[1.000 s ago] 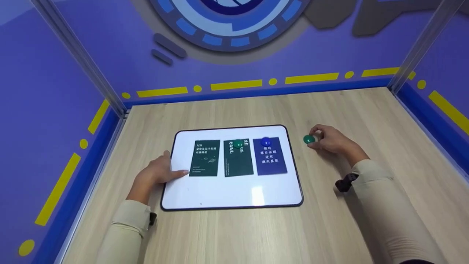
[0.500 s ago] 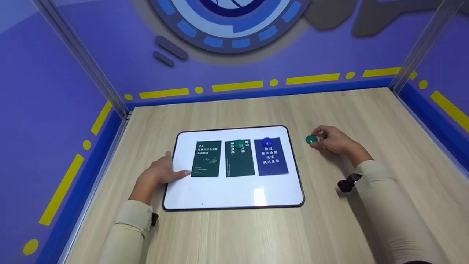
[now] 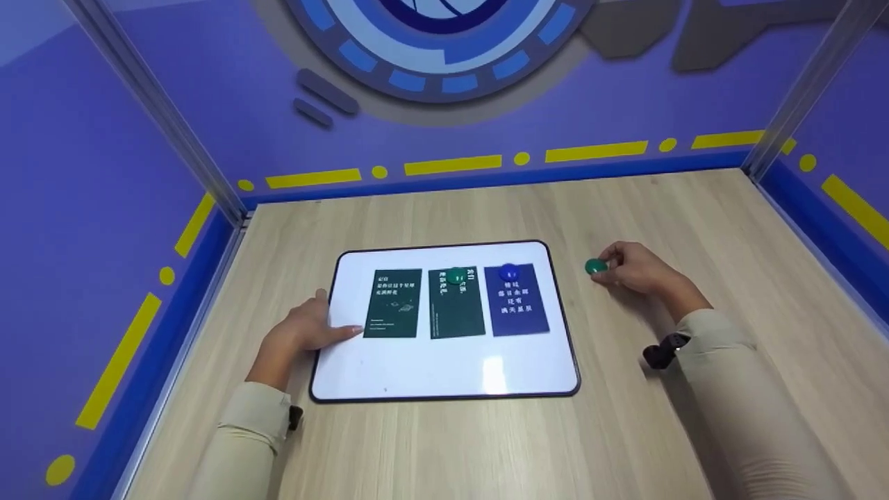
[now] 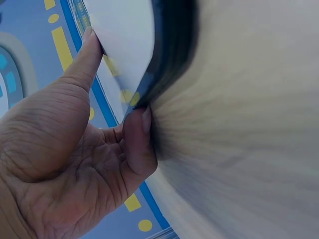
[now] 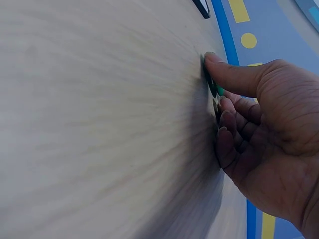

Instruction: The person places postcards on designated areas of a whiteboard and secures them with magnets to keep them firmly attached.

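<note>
A black-rimmed whiteboard (image 3: 430, 368) lies flat on the table, with three cards in a row on it. My left hand (image 3: 298, 332) grips its left edge, thumb on the white surface at the corner of the left dark green card (image 3: 392, 316), fingers curled by the rim in the left wrist view. No magnet sits on that card. A green round magnet (image 3: 456, 276) is on the middle green card (image 3: 458, 316), and a blue magnet (image 3: 510, 271) on the blue card (image 3: 519, 323). Right of the board, my right hand (image 3: 642, 269) pinches another green round magnet (image 3: 595, 267) at the tabletop.
The wooden table (image 3: 444, 451) is bounded by a purple-blue back wall (image 3: 444, 132) with yellow marks and by side walls on both sides. Metal posts (image 3: 163, 111) stand at the back corners. Dark wrist devices (image 3: 665, 351) sit at the cuffs.
The head view shifts slightly. Both hands keep their holds, and the board, cards and magnets stay almost where they were.
</note>
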Demonstrator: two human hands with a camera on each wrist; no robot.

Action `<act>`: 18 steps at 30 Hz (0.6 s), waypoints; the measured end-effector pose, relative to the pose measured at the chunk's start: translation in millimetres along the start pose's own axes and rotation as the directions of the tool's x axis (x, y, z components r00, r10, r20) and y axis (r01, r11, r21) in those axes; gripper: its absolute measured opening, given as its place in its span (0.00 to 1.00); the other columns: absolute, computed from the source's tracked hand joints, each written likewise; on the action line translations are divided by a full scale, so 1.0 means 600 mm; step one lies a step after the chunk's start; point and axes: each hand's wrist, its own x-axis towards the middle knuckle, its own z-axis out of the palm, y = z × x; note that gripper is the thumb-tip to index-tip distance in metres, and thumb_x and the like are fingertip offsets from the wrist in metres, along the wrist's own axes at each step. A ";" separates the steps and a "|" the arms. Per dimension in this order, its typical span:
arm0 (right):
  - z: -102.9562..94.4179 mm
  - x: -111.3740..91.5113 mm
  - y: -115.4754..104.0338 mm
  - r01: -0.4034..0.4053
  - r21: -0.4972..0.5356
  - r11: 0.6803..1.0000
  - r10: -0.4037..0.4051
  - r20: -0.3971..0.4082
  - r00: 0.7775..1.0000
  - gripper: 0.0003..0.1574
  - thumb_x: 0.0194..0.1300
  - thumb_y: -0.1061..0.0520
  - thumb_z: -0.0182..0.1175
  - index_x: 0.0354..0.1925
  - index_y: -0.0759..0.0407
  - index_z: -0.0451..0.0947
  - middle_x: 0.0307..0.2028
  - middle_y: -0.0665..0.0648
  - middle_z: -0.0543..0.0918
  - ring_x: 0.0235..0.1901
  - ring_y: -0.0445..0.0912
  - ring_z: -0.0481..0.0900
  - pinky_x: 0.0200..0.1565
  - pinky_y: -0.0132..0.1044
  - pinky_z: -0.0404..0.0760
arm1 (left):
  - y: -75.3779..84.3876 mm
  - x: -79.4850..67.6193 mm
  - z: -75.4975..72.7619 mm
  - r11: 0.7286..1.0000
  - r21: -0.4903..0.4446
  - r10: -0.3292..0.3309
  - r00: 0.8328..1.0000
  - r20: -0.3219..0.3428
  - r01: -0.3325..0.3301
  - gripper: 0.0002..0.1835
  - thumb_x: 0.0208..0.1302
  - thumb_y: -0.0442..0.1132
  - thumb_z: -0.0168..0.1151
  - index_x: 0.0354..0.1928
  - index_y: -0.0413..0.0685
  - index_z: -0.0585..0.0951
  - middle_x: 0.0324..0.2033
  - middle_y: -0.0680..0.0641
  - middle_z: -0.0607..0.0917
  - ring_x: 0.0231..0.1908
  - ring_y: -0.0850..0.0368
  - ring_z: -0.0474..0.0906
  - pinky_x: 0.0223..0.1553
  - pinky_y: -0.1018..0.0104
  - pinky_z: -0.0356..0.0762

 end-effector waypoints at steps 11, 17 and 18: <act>-0.004 -0.006 -0.004 0.003 0.015 1.000 -0.003 0.015 1.000 0.32 0.75 0.49 0.66 0.67 0.63 0.70 0.54 0.63 0.76 0.52 0.55 0.74 0.52 0.43 0.75 | 0.001 0.004 -0.001 1.000 -0.003 -0.008 1.000 0.006 0.008 0.68 0.66 0.67 0.70 0.85 0.32 0.40 0.83 0.26 0.54 0.82 0.27 0.57 0.80 0.34 0.59; -0.001 -0.005 -0.005 0.007 -0.004 1.000 -0.007 0.001 1.000 0.33 0.75 0.47 0.66 0.66 0.65 0.71 0.51 0.62 0.75 0.50 0.54 0.74 0.47 0.40 0.75 | 0.000 0.003 0.001 1.000 -0.007 -0.003 1.000 0.004 0.003 0.67 0.66 0.67 0.70 0.85 0.32 0.41 0.82 0.26 0.55 0.80 0.27 0.60 0.80 0.34 0.61; 0.000 -0.005 -0.006 0.004 -0.006 1.000 -0.004 -0.003 1.000 0.33 0.75 0.47 0.66 0.66 0.65 0.71 0.51 0.62 0.75 0.50 0.54 0.74 0.47 0.40 0.75 | -0.001 0.002 0.000 1.000 -0.009 -0.004 1.000 0.005 0.004 0.67 0.66 0.66 0.70 0.85 0.32 0.41 0.82 0.25 0.55 0.80 0.27 0.60 0.79 0.34 0.62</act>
